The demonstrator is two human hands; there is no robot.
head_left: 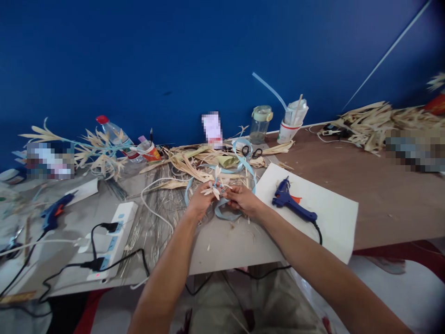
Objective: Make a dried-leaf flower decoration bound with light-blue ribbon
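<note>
Between my two hands is a small corn-husk flower (214, 189) with pale petals and a bit of light blue at its stem. My left hand (200, 200) is closed on the flower from the left, its fingertips partly behind the petals. From the right, my right hand (241, 199) pinches at the stem, where light blue ribbon runs. The light blue ribbon (227, 214) loops around and below my hands and curls up behind them. Black-handled scissors (251, 151) lie just beyond, among dry husks (191, 169).
A blue glue gun (294, 202) rests on white paper (333, 208) at right; another glue gun (57, 211) lies at left. A white power strip (114, 241) with black cables sits left of my arm. Bottles, paper cups and husk piles (371, 125) line the blue wall.
</note>
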